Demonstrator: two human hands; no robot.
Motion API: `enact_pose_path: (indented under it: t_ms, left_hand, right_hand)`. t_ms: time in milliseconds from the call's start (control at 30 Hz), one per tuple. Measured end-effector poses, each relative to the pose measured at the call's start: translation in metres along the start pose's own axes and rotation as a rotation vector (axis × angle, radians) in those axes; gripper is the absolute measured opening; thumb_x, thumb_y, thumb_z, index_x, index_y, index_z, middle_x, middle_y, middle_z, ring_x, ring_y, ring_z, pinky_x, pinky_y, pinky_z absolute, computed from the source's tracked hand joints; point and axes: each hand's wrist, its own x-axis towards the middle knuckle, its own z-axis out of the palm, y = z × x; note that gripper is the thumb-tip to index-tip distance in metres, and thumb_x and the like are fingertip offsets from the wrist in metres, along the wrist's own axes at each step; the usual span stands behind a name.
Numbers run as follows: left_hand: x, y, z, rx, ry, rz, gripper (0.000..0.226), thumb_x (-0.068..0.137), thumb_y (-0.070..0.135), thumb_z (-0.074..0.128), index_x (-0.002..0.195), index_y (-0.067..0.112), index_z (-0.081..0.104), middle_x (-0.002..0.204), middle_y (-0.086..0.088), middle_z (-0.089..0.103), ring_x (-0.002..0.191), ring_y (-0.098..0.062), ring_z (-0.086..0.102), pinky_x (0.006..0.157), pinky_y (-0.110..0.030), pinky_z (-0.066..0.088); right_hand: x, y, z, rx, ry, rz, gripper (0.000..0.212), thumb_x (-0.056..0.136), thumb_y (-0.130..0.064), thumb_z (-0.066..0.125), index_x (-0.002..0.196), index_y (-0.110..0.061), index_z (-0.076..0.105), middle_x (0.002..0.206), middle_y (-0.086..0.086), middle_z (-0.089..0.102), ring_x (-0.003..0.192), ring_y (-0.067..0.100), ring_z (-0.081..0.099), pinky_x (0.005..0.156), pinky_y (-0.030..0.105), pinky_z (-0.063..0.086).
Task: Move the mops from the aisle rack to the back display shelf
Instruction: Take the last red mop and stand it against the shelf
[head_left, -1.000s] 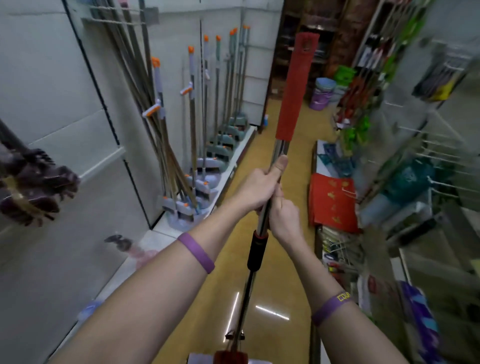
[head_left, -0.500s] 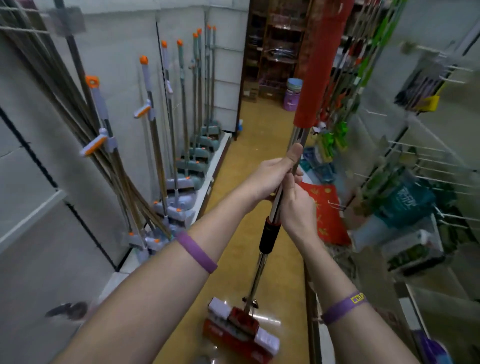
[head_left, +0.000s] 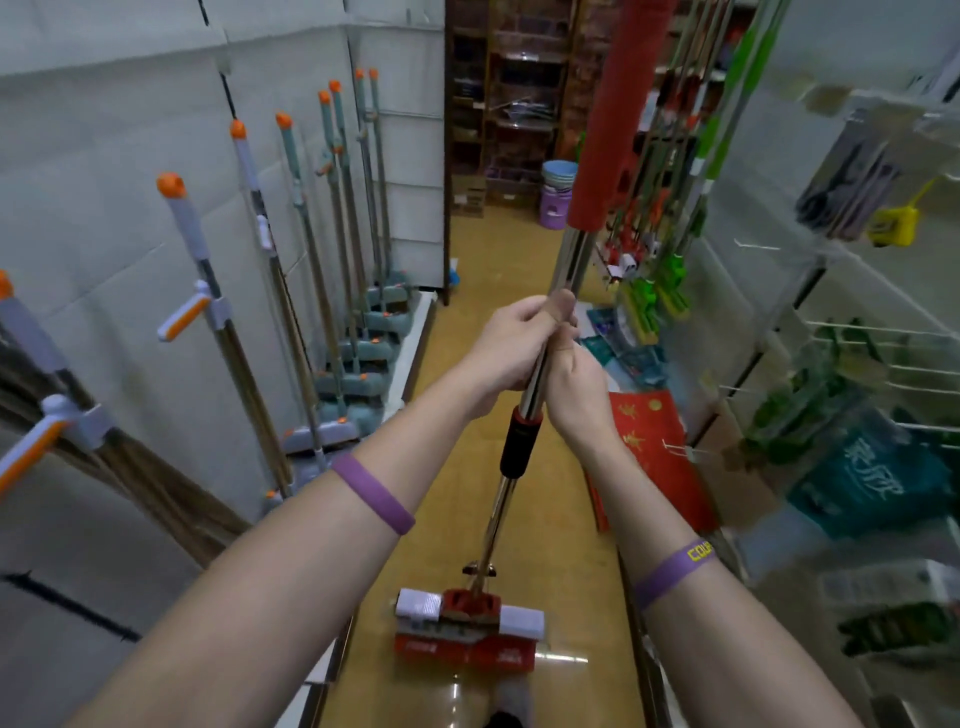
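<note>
Head view: you are gripping the red mop with both left hand and right hand; be keeping its head clear of the floor

Left hand and right hand stacked, fingers curled tight.

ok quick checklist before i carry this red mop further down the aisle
1. Both hands on the pole: ok. The left hand and right hand both wrap the mop pole above its black collar.
2. Mop upright: ok, only slightly tilted.
3. Mop head off the floor: cannot tell.
4. Aisle floor ahead free: ok as far as the purple buckets at the far end.
5. Clearance from the mops on the left shelf: ok, apart.
6. Top of the red grip clear of the hanging goods: cannot tell, it runs out of frame.
</note>
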Motion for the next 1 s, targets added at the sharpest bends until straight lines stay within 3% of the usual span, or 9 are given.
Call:
enact_pose_path:
  t_ms: [200,333,467,567,700,767,867,1000]
  left_hand:
    - [0.128,-0.007,-0.007,-0.044,0.147,0.015,0.047,0.097,0.056,0.043,0.099,0.015,0.066,0.096,0.0,0.074,0.073,0.004,0.065,0.057,-0.012,0.046]
    - [0.217,0.004,-0.006,-0.023,0.175,0.007,0.047,0.096,0.059,0.042,0.09,0.018,0.065,0.094,-0.002,0.075,0.082,-0.009,0.067,0.067,-0.027,0.047]
    - [0.29,0.019,-0.008,-0.01,0.189,0.035,0.054,0.095,0.062,0.04,0.095,0.015,0.067,0.09,-0.001,0.075,0.084,-0.013,0.068,0.068,-0.03,0.049]
    - [0.339,0.03,-0.012,-0.002,0.181,0.049,0.053,0.095,0.063,0.039,0.095,0.017,0.066,0.089,0.0,0.075,0.082,-0.013,0.068,0.066,-0.03,0.049]
    - [0.402,0.04,-0.022,-0.069,0.189,0.02,0.048,0.094,0.064,0.041,0.091,0.022,0.065,0.089,0.0,0.076,0.084,-0.013,0.069,0.075,-0.035,0.053]
    - [0.435,0.042,-0.029,-0.085,0.187,0.02,0.048,0.094,0.065,0.042,0.092,0.023,0.065,0.091,0.0,0.077,0.088,-0.015,0.071,0.081,-0.038,0.054]
    - [0.487,0.043,-0.039,-0.094,0.178,0.041,0.049,0.093,0.066,0.041,0.091,0.024,0.065,0.091,-0.001,0.076,0.088,-0.014,0.07,0.074,-0.035,0.051]
    - [0.562,0.044,-0.051,-0.128,0.151,0.076,0.048,0.094,0.063,0.042,0.091,0.021,0.065,0.091,-0.003,0.076,0.084,-0.008,0.069,0.067,-0.025,0.045]
  right_hand:
    - [0.131,0.022,0.018,0.031,-0.104,-0.034,0.065,0.105,-0.051,0.018,0.094,-0.012,0.069,0.087,0.005,0.067,0.093,0.031,0.064,0.071,0.034,0.043]
    - [0.218,0.031,0.017,0.045,-0.102,-0.035,0.07,0.104,-0.056,0.019,0.093,-0.01,0.071,0.093,0.012,0.072,0.098,0.037,0.065,0.082,0.043,0.052]
    - [0.293,0.032,0.014,0.034,-0.086,-0.039,0.077,0.1,-0.063,0.017,0.1,-0.011,0.073,0.103,0.016,0.073,0.105,0.04,0.062,0.09,0.047,0.051]
    - [0.344,0.033,0.015,0.062,-0.06,-0.044,0.091,0.085,-0.08,0.013,0.091,-0.014,0.075,0.095,0.013,0.075,0.099,0.038,0.065,0.086,0.048,0.053]
    - [0.408,0.03,0.021,0.03,-0.034,-0.053,0.072,0.102,-0.061,0.021,0.1,-0.013,0.074,0.101,0.012,0.074,0.101,0.034,0.064,0.089,0.044,0.052]
    - [0.439,0.029,0.025,0.014,-0.034,-0.053,0.07,0.103,-0.058,0.021,0.096,-0.012,0.074,0.1,0.011,0.073,0.1,0.033,0.063,0.084,0.04,0.05]
    - [0.491,0.032,0.034,0.008,-0.004,-0.056,0.067,0.103,-0.058,0.022,0.092,-0.014,0.073,0.098,0.012,0.073,0.099,0.034,0.064,0.085,0.042,0.051]
    - [0.569,0.042,0.05,-0.044,0.042,-0.075,0.066,0.101,-0.062,0.021,0.065,-0.022,0.06,0.08,0.008,0.069,0.088,0.036,0.064,0.072,0.039,0.046]
